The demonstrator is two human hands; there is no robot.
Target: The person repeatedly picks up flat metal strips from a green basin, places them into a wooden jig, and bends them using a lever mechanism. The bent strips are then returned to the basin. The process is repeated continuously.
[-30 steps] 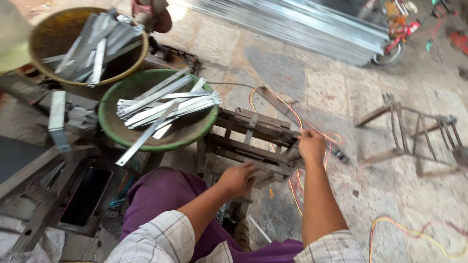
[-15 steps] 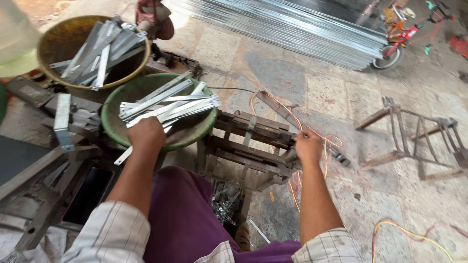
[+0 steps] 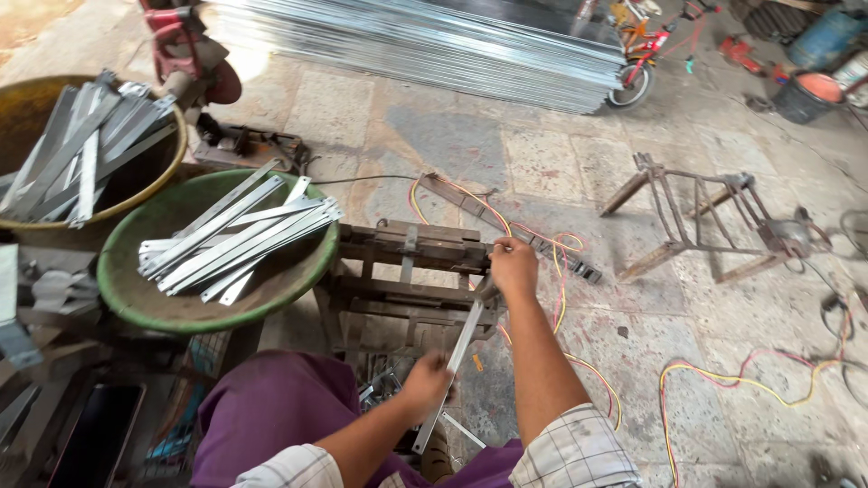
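My left hand grips a long flat metal strip near its lower end, holding it slanted up toward the dark metal press stand in front of me. My right hand rests closed on the right end of that stand, at the strip's upper end; what it grips is hidden. To the left a green bowl holds several similar shiny strips. A yellow bowl farther left holds more strips.
A big pile of long metal sheets lies on the stone floor ahead. A rusty metal frame stands at right, with red and yellow cables trailing around. A red cutting machine is at upper left, a small bicycle beyond.
My left hand left the green bowl and came back toward my lap holding one metal strip, its top end now by the stand. My right hand stayed at the stand's right end.
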